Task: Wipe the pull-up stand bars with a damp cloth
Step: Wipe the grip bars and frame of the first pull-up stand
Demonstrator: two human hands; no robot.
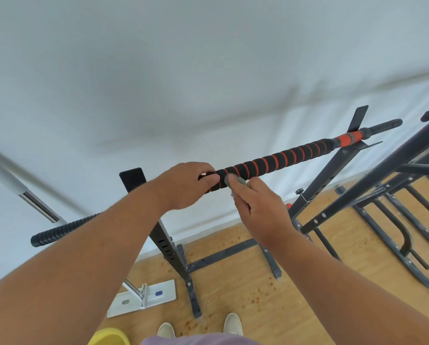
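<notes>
My left hand wraps the foam-padded bar, black w/ orange spiral, fingers curled over its top, thumb under. My right hand sits just beside it, fingers pinching a small grey cloth vs. the bar's near side. The bar lies across the dark stand's uprights, near the white wall. Below on the wood floor: a flat mop head at left, my shoes at the bottom edge, a second dark rack at right.
</notes>
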